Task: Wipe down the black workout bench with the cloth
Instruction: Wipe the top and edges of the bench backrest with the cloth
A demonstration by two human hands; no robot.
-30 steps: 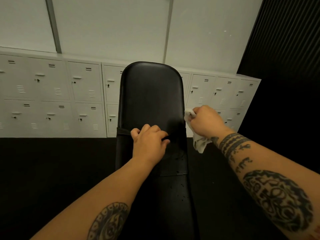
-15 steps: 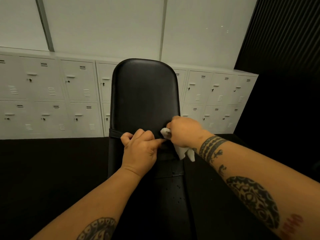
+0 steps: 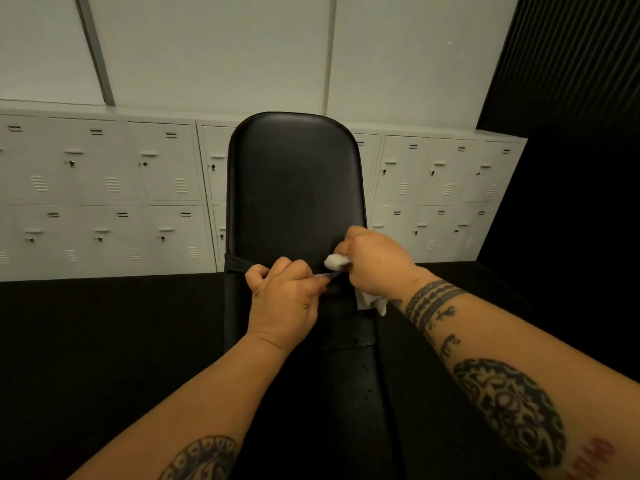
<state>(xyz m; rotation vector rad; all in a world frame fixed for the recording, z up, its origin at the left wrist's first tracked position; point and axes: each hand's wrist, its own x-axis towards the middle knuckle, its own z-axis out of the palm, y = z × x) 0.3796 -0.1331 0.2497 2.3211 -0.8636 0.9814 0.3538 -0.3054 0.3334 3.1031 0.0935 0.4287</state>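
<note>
The right fingers (image 3: 350, 237) are curled tight on a wad of white cloth (image 3: 335, 262), pressing it to the black workout bench (image 3: 294, 188) at the foot of its raised backrest, toward the bench's right edge. A loose tail of the cloth hangs below the right hand (image 3: 377, 265), over that edge. The left fingers (image 3: 277, 270) are curled round a dark band (image 3: 237, 264) that crosses the bench at the fold between backrest and seat. The thumb tip nearly meets the cloth, and the left hand (image 3: 287, 299) sits just beside the right.

Above the hands the backrest is bare up to its rounded top edge. Below them the seat pad (image 3: 346, 393) runs toward the person, speckled with small droplets. Black floor (image 3: 104, 341) lies open on both sides of the bench. Behind the bench stands a row of white lockers (image 3: 104, 195) under a pale wall (image 3: 207, 46). To the bench's right rises a dark ribbed wall (image 3: 571, 64).
</note>
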